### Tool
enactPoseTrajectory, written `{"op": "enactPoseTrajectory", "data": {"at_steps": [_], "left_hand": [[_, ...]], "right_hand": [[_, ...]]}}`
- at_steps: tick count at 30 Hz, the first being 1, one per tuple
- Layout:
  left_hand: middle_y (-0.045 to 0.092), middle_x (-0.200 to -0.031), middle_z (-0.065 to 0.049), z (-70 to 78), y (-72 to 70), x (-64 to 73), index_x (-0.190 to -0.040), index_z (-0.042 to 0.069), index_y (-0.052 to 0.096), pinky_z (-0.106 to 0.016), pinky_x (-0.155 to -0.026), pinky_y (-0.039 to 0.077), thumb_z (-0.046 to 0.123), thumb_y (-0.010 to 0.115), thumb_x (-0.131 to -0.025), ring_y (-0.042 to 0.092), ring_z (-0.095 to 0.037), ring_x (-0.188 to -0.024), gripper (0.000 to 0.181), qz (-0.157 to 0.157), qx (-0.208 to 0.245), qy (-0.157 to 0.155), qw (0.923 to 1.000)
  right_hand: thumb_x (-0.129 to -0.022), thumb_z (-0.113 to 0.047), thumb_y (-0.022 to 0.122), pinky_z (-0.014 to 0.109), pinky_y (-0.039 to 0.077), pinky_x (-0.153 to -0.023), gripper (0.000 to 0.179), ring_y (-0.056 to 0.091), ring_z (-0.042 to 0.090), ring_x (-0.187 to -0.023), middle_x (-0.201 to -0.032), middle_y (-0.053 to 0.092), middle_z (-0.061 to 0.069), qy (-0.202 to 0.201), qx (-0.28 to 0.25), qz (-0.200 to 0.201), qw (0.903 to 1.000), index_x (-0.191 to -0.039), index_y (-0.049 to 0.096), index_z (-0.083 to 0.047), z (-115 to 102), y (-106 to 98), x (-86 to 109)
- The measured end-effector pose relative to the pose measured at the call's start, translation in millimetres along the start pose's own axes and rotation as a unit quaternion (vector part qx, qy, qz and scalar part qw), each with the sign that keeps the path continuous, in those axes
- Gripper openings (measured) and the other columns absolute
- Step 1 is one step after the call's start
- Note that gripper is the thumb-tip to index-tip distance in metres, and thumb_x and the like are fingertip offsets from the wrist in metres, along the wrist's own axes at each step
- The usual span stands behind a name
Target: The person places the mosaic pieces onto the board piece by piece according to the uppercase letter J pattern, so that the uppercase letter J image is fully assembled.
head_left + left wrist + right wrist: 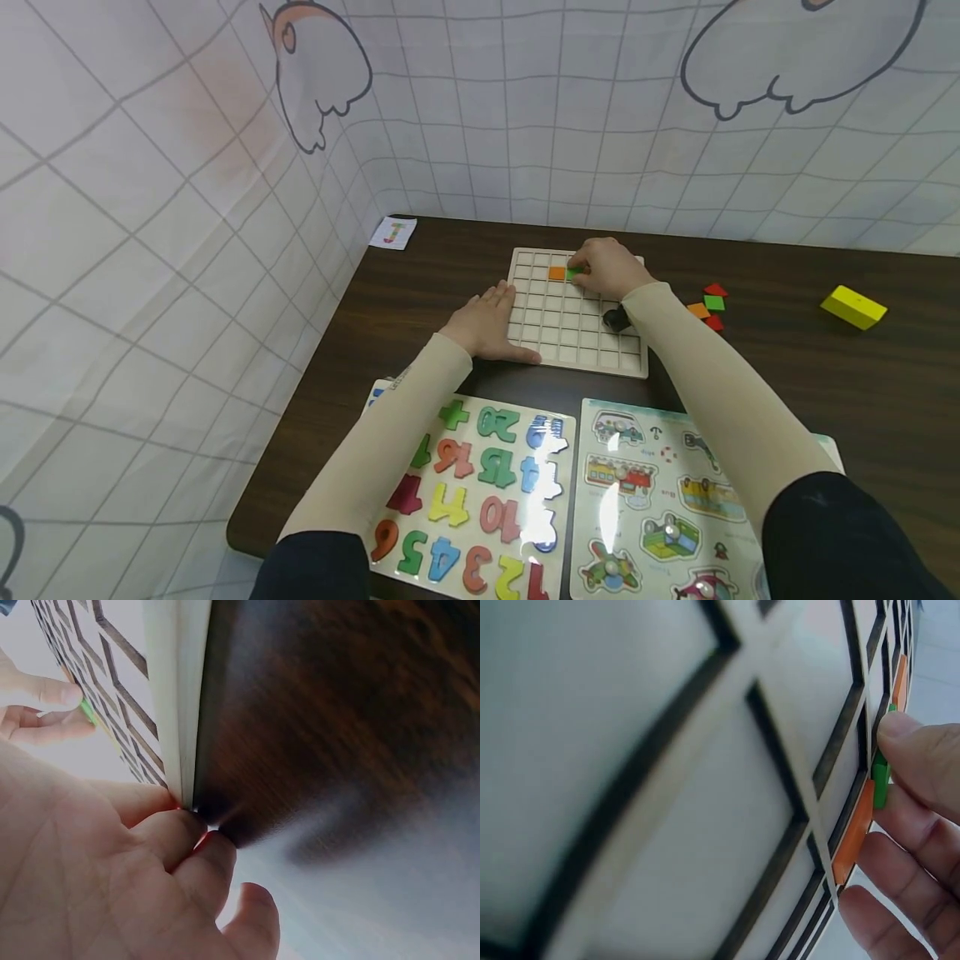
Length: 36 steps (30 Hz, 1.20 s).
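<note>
I can see the right hand pinching a green tile on the gridded board, just beside an orange tile near the far edge. The left hand lies relaxed, fingers along the board's left edge, thumb by the near corner. Rightward, table spreads past loose tiles to a yellow block; a narrow strip parts the board from a number puzzle

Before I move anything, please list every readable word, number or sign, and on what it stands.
Number board, upside down to the head camera:
"1"
"2"
"3"
"4"
"5"
"6"
"10"
"16"
"20"
"+"
Rest of that board: unclear, glaring or covered.
Picture board: print too small to read.
Left sleeve: lettering too small.
Wrist views: no text.
</note>
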<state>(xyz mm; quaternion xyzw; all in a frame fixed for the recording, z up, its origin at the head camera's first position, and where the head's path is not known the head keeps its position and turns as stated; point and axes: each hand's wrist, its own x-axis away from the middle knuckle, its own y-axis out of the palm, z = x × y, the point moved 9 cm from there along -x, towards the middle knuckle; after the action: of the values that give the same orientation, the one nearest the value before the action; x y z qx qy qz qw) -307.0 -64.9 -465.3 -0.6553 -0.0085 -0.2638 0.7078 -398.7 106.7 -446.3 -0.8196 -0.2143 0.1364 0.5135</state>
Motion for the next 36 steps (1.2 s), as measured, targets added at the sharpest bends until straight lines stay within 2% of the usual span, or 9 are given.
{"op": "enactPoseTrajectory", "data": {"at_steps": [3, 7, 11, 19, 25, 31, 36], "left_hand": [[0.006, -0.176, -0.015, 1.1, 0.1, -0.5, -0.168, 0.005, 0.006, -0.046, -0.133, 0.021, 0.086, 0.062, -0.079, 0.016, -0.029, -0.164, 0.133, -0.002, -0.002, 0.001, 1.0000], [0.007, -0.176, -0.015, 1.4, 0.1, -1.4, -0.167, 0.004, 0.007, -0.046, -0.133, 0.021, 0.086, 0.063, -0.079, 0.016, -0.030, -0.164, 0.133, -0.001, -0.002, 0.001, 1.0000], [0.007, -0.177, -0.014, 0.5, 1.6, -3.1, -0.168, 0.005, 0.007, -0.046, -0.133, 0.021, 0.087, 0.062, -0.079, 0.016, -0.029, -0.164, 0.133, 0.001, -0.005, -0.002, 1.0000], [0.007, -0.177, -0.014, 4.7, 4.0, -5.9, -0.168, 0.005, 0.008, -0.046, -0.133, 0.021, 0.086, 0.063, -0.079, 0.016, -0.028, -0.164, 0.132, 0.002, -0.003, 0.003, 1.0000], [0.007, -0.177, -0.014, 7.4, 4.2, -5.8, -0.168, 0.005, 0.007, -0.047, -0.133, 0.020, 0.086, 0.063, -0.079, 0.015, -0.028, -0.164, 0.133, 0.000, -0.002, 0.003, 1.0000], [0.006, -0.177, -0.014, 4.8, 2.0, -3.4, -0.168, 0.006, 0.006, -0.048, -0.133, 0.020, 0.086, 0.063, -0.079, 0.014, -0.029, -0.165, 0.133, -0.003, -0.003, 0.003, 1.0000], [0.008, -0.176, -0.015, 1.7, -0.4, 0.8, -0.168, 0.005, 0.007, -0.049, -0.133, 0.020, 0.085, 0.064, -0.079, 0.015, -0.029, -0.164, 0.132, 0.001, 0.001, 0.000, 1.0000]], "right_hand": [[-0.096, -0.016, 0.076, 0.047, 0.058, -0.091, 0.035, 0.068, 0.031, -0.103, -0.126, 0.070, 0.018, 0.008, -0.007, 0.000, 0.9999, -0.128, 0.074, -0.003, 2.7, -0.7, 3.0], [-0.096, -0.018, 0.076, 0.050, 0.056, -0.100, 0.038, 0.067, 0.034, -0.113, -0.132, 0.068, 0.018, 0.022, -0.010, 0.000, 0.9997, -0.131, 0.072, -0.004, 7.5, -2.2, 6.3], [-0.095, -0.018, 0.077, 0.051, 0.054, -0.104, 0.040, 0.066, 0.035, -0.119, -0.134, 0.068, 0.018, 0.018, -0.005, 0.004, 0.9998, -0.132, 0.071, -0.004, 8.2, -3.9, 7.7], [-0.096, -0.011, 0.074, 0.049, 0.058, -0.097, 0.032, 0.069, 0.034, -0.114, -0.130, 0.071, 0.019, 0.010, -0.006, 0.010, 0.9999, -0.127, 0.074, -0.002, 7.5, -4.6, 12.4], [-0.097, -0.013, 0.073, 0.051, 0.056, -0.100, 0.033, 0.067, 0.035, -0.117, -0.132, 0.069, 0.018, 0.023, 0.000, 0.008, 0.9997, -0.129, 0.073, -0.003, 11.6, -7.6, 17.7], [-0.099, -0.017, 0.071, 0.054, 0.052, -0.104, 0.036, 0.063, 0.038, -0.124, -0.136, 0.067, 0.017, 0.052, 0.007, 0.005, 0.9986, -0.133, 0.071, -0.004, 22.1, -20.3, 30.5], [-0.099, -0.018, 0.072, 0.054, 0.054, -0.100, 0.033, 0.065, 0.038, -0.118, -0.133, 0.069, 0.019, 0.060, 0.013, 0.009, 0.9981, -0.129, 0.073, -0.003, 39.6, -34.1, 50.9]]}}
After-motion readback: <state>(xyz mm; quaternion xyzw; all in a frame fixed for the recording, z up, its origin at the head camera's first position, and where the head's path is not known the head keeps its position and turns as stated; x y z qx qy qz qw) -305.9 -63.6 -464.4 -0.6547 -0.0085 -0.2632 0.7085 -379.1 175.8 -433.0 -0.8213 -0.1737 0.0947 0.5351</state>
